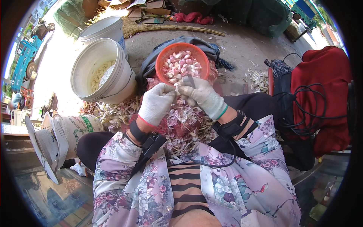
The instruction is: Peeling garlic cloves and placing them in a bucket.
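Observation:
Both of my hands wear white knit gloves and meet just below the near rim of an orange plastic basin (pixel 206 61). Unpeeled garlic cloves (pixel 181 65) with pink and white skins fill its bottom. My right hand (pixel 204 96) grips a small knife with a short grey blade (pixel 188 81), its handle mostly hidden by the glove. The fingers of my left hand (pixel 157 101) are pinched around a small pale garlic clove (pixel 177 89), largely covered by the fingertips of both hands. Papery garlic skins (pixel 184 119) lie heaped on red mesh beneath my hands.
Left of the basin, a white bucket (pixel 78 76) holds peeled cloves (pixel 99 74); another bucket (pixel 97 28) stands behind it. A straw broom (pixel 170 27) lies beyond. Straw hats (pixel 46 144) rest at left. Looped black cable (pixel 300 105) hangs over red cloth (pixel 326 76) at right.

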{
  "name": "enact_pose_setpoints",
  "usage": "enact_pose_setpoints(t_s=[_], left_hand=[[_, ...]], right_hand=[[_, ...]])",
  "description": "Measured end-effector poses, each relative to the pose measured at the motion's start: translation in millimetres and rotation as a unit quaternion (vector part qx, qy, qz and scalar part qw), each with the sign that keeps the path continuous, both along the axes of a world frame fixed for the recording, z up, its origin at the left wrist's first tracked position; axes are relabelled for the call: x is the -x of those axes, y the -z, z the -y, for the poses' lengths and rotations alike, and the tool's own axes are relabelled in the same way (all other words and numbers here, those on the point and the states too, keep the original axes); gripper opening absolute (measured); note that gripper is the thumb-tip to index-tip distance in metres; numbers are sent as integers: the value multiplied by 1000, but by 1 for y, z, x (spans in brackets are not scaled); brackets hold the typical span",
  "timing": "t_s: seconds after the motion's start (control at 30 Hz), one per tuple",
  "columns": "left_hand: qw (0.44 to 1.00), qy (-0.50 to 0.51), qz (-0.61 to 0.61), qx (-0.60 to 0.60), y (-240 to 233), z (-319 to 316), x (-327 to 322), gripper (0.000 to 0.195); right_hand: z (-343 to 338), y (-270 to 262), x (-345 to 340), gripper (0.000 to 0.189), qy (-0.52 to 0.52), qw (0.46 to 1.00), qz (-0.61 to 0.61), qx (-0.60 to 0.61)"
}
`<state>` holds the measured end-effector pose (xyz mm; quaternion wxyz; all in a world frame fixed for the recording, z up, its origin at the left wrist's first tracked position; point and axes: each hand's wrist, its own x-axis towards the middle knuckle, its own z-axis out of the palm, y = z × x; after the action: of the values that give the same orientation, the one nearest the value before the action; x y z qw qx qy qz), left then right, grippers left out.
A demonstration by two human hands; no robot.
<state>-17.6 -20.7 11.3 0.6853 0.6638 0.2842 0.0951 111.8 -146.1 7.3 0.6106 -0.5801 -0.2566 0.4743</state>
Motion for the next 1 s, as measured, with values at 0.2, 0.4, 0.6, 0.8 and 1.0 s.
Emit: enact_pose_setpoints(t_s=[0.2, 0.4, 0.6, 0.8, 1.0], left_hand=[[999, 6, -16, 40, -11, 1, 2, 9], [999, 9, -6, 52, -10, -2, 2, 8], [1000, -18, 8, 11, -3, -3, -1, 10], [998, -66, 11, 14, -10, -11, 1, 9], [998, -40, 24, 33, -13, -13, 5, 12]], right_hand=[[5, 0, -4, 19, -46, 999, -11, -24], [6, 1, -5, 24, -53, 998, -36, -25], [-2, -4, 6, 21, -3, 996, 87, -4], [-1, -13, 4, 19, -33, 993, 106, 28], [1, 3, -1, 21, -38, 991, 130, 12]])
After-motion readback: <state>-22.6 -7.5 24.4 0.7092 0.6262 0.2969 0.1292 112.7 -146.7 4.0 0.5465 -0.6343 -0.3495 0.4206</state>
